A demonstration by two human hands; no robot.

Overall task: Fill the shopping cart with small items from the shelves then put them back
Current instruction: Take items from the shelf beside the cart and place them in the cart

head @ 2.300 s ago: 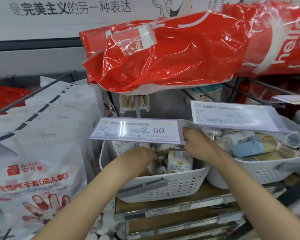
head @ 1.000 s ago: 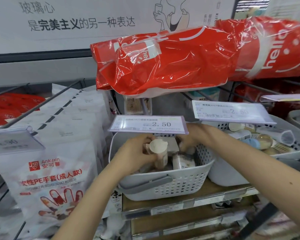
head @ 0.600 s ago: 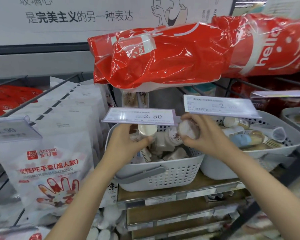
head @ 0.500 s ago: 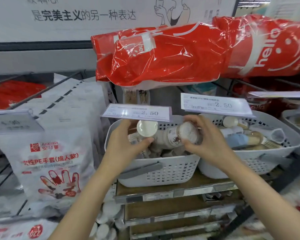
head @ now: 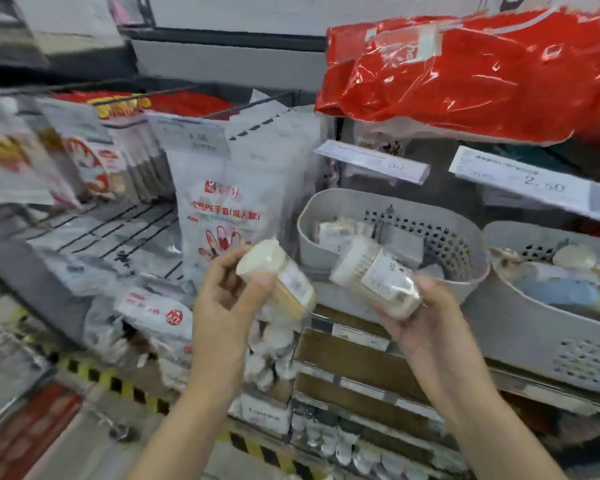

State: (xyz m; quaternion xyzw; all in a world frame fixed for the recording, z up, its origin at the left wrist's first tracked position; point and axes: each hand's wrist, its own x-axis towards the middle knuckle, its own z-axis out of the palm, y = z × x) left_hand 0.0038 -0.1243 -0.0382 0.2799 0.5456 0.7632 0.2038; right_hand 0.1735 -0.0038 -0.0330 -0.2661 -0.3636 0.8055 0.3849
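Filling stage, judged early: left hand (head: 227,299) grips one jar (head: 278,277), right hand (head: 421,318) grips another jar (head: 374,277), both held clear of the basket (head: 388,237). Cart not visible; loading and return remain.

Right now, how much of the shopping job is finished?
Early on, it seems. Done: two small clear plastic jars are out of the grey perforated basket. In hand: the left hand grips the jar with the cream lid, the right hand grips the jar of cotton swabs. Left: no cart shows here, so both jars still need dropping in, and later returning to the shelf.
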